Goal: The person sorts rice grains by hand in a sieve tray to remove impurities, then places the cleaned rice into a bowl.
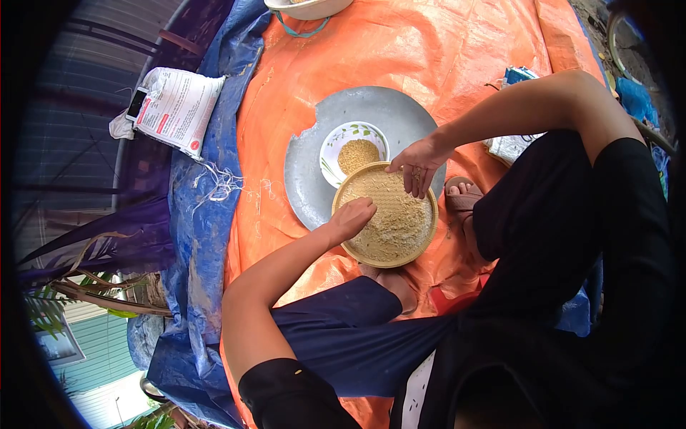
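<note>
Woven tray (379, 187) underlies the curled left hand (354, 217) and loose-fingered right hand (420, 166).

Head-worn, facing forward and steeply down at the basket (375, 187), near yet wide enough for tray (304, 175) and tarp (321, 61) as well; dark and perhaps distorted toward the edges.

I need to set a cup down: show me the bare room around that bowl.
The orange tarp lies bare between the metal tray and the basin at the top edge. The tray itself is bare above the patterned bowl and left of it. Below is crowded: the woven basket overlaps both, with the left hand and right hand over it.
</note>
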`<state>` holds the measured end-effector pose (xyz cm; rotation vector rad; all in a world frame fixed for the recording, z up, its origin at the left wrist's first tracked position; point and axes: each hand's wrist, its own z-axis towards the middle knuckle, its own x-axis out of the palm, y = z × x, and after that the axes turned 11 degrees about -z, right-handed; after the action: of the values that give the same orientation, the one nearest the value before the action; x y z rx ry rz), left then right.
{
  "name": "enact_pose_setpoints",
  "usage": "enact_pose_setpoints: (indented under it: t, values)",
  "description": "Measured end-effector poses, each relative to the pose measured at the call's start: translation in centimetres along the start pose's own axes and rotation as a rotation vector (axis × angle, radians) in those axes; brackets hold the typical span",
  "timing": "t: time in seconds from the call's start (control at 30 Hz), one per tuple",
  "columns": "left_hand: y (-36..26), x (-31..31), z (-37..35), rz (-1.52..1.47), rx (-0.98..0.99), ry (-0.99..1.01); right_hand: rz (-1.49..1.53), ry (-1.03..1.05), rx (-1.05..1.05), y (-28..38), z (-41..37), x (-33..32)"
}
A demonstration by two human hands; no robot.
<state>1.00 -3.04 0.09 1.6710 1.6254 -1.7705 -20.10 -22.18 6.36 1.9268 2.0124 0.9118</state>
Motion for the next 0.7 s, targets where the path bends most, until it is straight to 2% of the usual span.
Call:
enact_pose_setpoints:
  t: [0.7]
  values:
    - [-0.82, -0.5, 0.2, -0.007, -0.011, -0.019, -0.039, 0.0, -0.044, 0.25, 0.21, 0.12]
